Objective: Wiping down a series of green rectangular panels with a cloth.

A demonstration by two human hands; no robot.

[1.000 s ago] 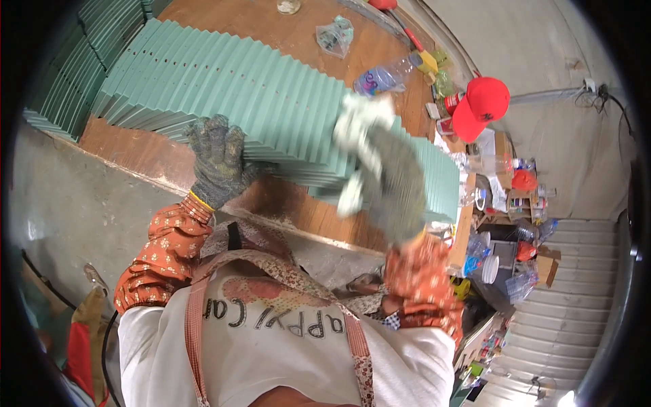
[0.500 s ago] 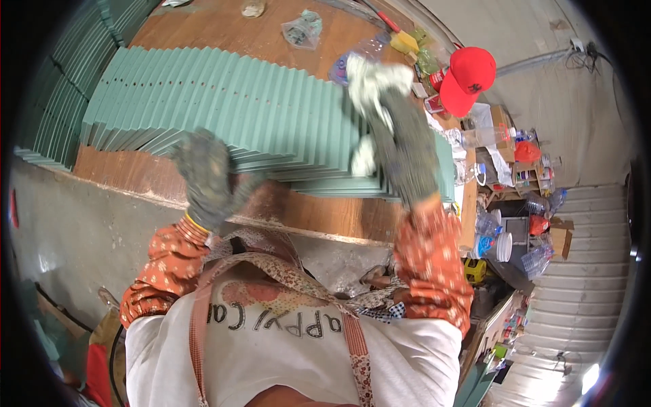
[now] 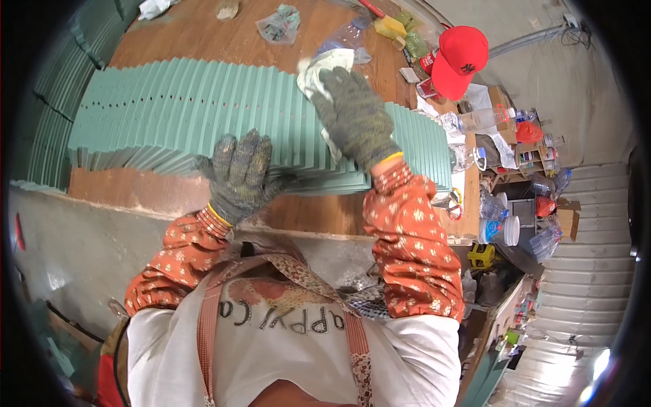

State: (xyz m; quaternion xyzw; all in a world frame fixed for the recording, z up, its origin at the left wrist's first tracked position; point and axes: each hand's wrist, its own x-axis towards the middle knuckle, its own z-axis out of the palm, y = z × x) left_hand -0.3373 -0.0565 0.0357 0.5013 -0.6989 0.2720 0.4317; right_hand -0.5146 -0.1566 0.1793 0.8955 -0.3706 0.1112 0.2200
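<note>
A long row of pale green panels (image 3: 196,102) lies fanned out and overlapping across the wooden table, with small dark holes along part of it. My left hand (image 3: 241,169), in a dark grey knitted glove, rests at the near edge of the row with its fingers stretched forward and thumb out. It holds nothing. Gloved the same way, my right hand (image 3: 356,122) presses a crumpled white cloth (image 3: 329,66) onto the right part of the row. Some of the cloth shows past the fingertips and along the glove's left side; the palm hides the rest.
Upright green panels (image 3: 51,102) stand stacked at the left. On the wooden table (image 3: 196,37) lie a clear plastic bag (image 3: 279,25) and a plastic bottle (image 3: 344,35). A red cap (image 3: 460,61) sits at the back right, near bottles and boxes.
My right hand has swept left along the panels with the cloth, uncovering the row's right end. My left hand has shifted right along the near edge.
</note>
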